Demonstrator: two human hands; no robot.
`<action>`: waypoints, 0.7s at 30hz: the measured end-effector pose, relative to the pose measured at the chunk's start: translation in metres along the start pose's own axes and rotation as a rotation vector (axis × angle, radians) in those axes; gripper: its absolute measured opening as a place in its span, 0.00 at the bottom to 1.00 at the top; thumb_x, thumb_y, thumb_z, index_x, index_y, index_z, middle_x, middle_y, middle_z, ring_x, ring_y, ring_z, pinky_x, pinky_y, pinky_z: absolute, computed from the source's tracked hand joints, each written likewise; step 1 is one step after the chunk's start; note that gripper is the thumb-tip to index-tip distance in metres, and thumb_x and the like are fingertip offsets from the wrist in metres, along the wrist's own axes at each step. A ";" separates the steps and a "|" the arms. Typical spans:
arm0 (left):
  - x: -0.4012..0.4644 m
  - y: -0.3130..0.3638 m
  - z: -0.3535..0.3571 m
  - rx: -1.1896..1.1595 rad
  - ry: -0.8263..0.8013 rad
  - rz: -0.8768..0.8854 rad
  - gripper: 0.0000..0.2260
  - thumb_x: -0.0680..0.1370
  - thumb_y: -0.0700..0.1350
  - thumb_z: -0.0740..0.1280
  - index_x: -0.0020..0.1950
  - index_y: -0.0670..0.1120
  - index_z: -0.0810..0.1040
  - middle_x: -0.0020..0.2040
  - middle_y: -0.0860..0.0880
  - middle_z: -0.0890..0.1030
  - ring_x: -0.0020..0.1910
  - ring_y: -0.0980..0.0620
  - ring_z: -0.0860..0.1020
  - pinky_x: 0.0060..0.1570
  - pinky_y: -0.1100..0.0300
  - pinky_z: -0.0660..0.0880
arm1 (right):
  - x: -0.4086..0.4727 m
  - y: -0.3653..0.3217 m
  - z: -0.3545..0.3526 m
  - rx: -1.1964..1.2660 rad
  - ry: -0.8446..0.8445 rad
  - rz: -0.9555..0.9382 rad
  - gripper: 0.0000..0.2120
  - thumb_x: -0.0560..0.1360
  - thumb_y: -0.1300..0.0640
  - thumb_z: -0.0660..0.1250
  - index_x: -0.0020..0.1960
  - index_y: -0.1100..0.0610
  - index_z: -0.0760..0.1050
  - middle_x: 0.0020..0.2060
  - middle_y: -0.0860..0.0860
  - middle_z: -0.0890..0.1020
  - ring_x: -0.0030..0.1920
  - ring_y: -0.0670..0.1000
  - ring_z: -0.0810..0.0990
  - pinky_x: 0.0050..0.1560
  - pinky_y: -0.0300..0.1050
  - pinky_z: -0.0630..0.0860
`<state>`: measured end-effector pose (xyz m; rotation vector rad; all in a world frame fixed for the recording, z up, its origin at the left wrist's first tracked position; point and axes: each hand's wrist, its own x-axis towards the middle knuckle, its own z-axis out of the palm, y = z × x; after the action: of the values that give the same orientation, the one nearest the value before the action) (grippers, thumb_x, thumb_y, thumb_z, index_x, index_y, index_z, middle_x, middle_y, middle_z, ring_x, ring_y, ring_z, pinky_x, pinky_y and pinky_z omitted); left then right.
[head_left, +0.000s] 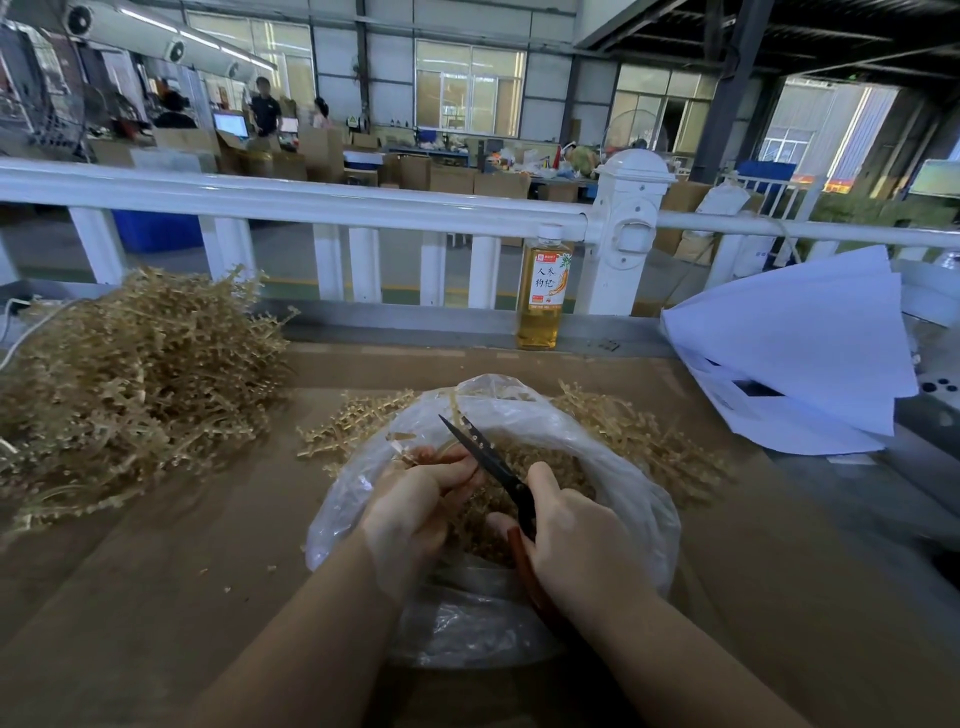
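Observation:
My right hand (566, 540) grips red-handled scissors (493, 465) whose dark blades point up and to the left, slightly parted. My left hand (415, 499) pinches a thin tan plastic sprig (452, 410) that runs up past the blades. Both hands hover over a clear plastic bag (644, 499), open at the top and filled with small tan cut pieces (566, 467). More tan sprigs lie beside the bag at its left (353, 423) and right (639, 431).
A big heap of tan sprigs (135, 364) covers the brown table's (208, 597) left side. A bottle of amber drink (540, 288) stands at the far edge by a white railing (311, 200). White paper sheets (795, 358) lie at the right.

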<state>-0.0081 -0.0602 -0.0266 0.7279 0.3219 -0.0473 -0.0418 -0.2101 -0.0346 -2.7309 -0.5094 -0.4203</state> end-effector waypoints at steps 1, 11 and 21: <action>-0.001 0.000 0.000 0.002 -0.002 -0.001 0.16 0.71 0.21 0.61 0.42 0.42 0.67 0.34 0.42 0.81 0.32 0.50 0.83 0.28 0.63 0.78 | 0.000 0.000 0.001 -0.008 0.005 -0.008 0.16 0.78 0.37 0.55 0.53 0.49 0.60 0.36 0.46 0.74 0.38 0.49 0.77 0.35 0.39 0.67; -0.004 0.006 -0.002 -0.001 0.009 -0.071 0.09 0.73 0.27 0.63 0.49 0.38 0.72 0.42 0.41 0.82 0.35 0.49 0.84 0.32 0.61 0.80 | 0.000 0.002 0.001 -0.016 0.033 -0.026 0.15 0.77 0.36 0.55 0.51 0.47 0.60 0.34 0.44 0.75 0.34 0.45 0.77 0.33 0.36 0.71; -0.006 0.008 -0.001 0.134 -0.041 -0.145 0.06 0.76 0.33 0.64 0.50 0.38 0.78 0.42 0.41 0.84 0.40 0.47 0.84 0.38 0.55 0.81 | -0.001 -0.002 -0.001 0.031 0.059 -0.028 0.15 0.77 0.36 0.57 0.51 0.46 0.61 0.38 0.45 0.76 0.37 0.44 0.76 0.35 0.35 0.69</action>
<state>-0.0127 -0.0541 -0.0207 0.8344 0.3339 -0.2222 -0.0435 -0.2087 -0.0335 -2.6756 -0.5343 -0.4940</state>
